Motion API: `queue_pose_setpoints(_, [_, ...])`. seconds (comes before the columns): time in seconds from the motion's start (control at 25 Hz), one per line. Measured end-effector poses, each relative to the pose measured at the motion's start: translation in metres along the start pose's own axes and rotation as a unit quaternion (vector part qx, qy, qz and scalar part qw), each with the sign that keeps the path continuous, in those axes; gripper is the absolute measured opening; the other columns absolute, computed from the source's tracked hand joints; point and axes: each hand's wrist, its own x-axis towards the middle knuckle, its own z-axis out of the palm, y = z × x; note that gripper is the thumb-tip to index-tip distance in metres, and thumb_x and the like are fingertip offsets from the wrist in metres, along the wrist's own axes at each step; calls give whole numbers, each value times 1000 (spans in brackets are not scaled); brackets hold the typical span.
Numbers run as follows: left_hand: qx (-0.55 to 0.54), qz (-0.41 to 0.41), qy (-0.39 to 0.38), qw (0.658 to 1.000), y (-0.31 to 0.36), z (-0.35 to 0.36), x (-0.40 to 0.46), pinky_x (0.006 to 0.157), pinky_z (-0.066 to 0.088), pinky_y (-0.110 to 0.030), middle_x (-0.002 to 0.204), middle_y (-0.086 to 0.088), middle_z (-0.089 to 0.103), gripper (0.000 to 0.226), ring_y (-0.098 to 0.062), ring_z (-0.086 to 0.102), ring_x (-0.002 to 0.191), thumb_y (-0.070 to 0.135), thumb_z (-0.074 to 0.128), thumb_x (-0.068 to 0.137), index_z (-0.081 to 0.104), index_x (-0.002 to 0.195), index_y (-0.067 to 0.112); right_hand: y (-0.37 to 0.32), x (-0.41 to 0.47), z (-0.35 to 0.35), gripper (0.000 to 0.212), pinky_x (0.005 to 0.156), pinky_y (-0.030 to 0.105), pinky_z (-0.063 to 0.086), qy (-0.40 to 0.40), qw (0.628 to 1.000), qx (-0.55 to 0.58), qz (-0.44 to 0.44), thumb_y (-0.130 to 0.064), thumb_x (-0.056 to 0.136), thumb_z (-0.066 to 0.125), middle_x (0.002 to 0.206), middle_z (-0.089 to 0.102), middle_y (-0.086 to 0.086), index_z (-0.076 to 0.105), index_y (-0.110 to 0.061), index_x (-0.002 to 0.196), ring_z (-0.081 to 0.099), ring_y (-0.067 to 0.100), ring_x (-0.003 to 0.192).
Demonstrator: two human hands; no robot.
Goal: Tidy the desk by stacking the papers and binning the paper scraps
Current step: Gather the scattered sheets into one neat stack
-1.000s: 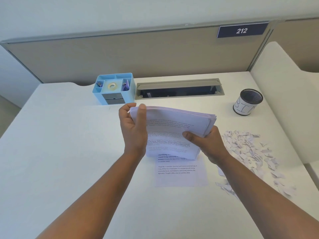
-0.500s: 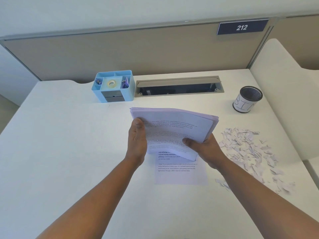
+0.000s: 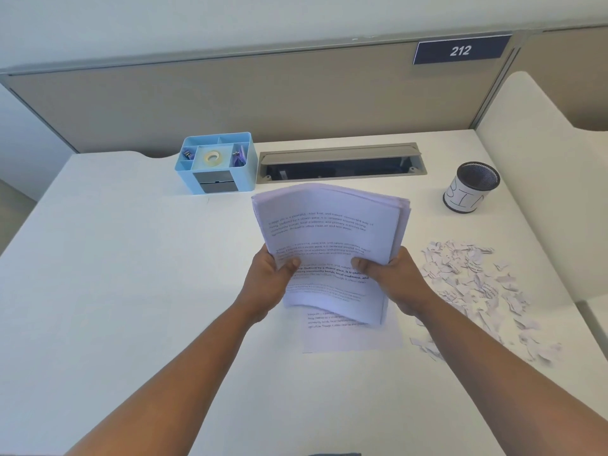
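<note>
Left hand [image 3: 269, 281]: grips papers [image 3: 329, 232], fingers hidden beneath.
Right hand [image 3: 391, 278]: grips papers likewise.
Sheet [image 3: 355, 337]: half covered.
Scraps [image 3: 473, 284]: right.

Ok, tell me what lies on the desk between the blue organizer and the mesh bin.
In the head view, the grey cable tray set into the desk lies between the blue organizer and the mesh bin; the rest is bare desk.

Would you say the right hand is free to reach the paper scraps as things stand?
Probably not yet: the right hand grips the stack of papers together with the left hand. The scraps lie unobstructed just beside it.
</note>
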Motion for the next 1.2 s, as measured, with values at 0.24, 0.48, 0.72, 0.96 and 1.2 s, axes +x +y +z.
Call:
queue_pose_setpoints(0.24, [-128,-134,-120,975,-16,-22,0,98,57,-49,133,-15,68,48,-36,66,121,6,70,93,55,138,7,0,3,-8,35,89,45,60,-28,992,92,78,4,86,74,116,76,12,72,-6,119,74,31,105])
queue_pose_setpoints(0.48, [-71,-212,-66,972,-61,-24,-13,92,58,-53,123,-15,73,29,-36,71,110,2,58,101,60,129,10,37,5,11,37,89,44,59,34,983,35,177,-3,86,78,111,77,3,69,-14,120,74,24,100])
queue_pose_setpoints(0.72, [-8,-267,40,963,-91,-32,-9,88,60,-51,114,-14,76,22,-34,74,100,-3,55,102,64,117,11,55,3,0,61,82,37,49,220,941,-176,186,-13,81,72,137,51,6,53,-8,139,57,29,119])
queue_pose_setpoints(0.96, [32,-288,57,955,-94,-27,0,94,57,-57,114,-7,75,25,-33,71,105,0,55,101,63,116,19,50,10,0,79,73,34,46,174,943,-154,238,-14,84,72,152,35,8,34,-11,154,49,24,102])
queue_pose_setpoints(1.2, [32,-302,46,952,-92,-28,2,93,58,-52,113,-4,74,24,-30,70,105,2,56,102,62,114,22,57,10,0,19,70,33,44,152,949,-118,249,-18,88,67,95,58,-2,58,-19,105,54,20,78])
